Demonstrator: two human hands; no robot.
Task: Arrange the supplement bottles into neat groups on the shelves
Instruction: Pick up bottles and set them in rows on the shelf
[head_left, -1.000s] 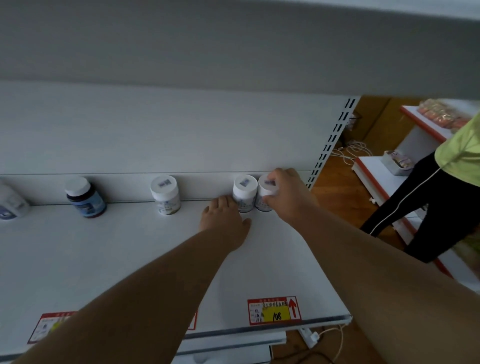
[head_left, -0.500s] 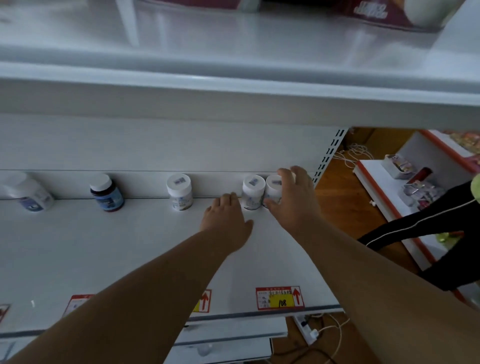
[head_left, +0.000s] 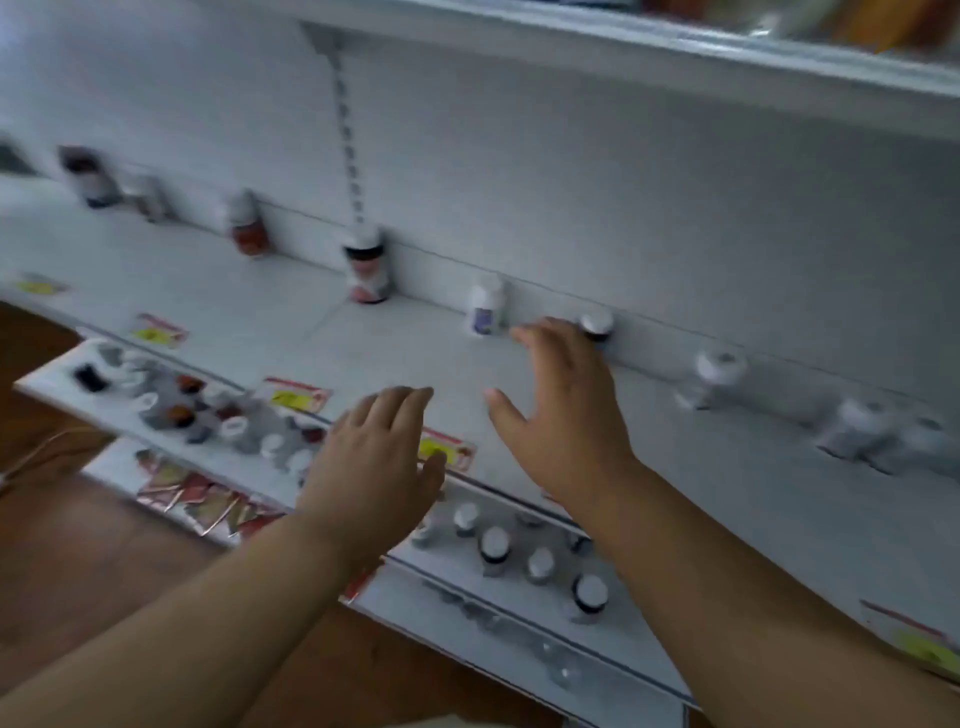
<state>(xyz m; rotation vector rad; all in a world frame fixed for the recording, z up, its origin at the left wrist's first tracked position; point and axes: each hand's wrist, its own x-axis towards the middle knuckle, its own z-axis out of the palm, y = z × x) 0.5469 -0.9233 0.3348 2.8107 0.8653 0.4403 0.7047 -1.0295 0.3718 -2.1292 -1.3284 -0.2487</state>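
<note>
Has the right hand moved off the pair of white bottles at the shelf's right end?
Yes: the right hand now hovers open, left of that pair of white bottles, near a dark-capped bottle.

The view is dim and flat — a cool grey light with no clear source and hardly any shadow on the white shelf. Motion blur smears almost everything: the bottles at the right end of that shelf are streaked into pale blobs, and the ones along its back wall to the left are soft too. Both hands show fairly clear outlines. The shelf edges tilt and bend toward the frame's corners — wide-angle distortion.
</note>
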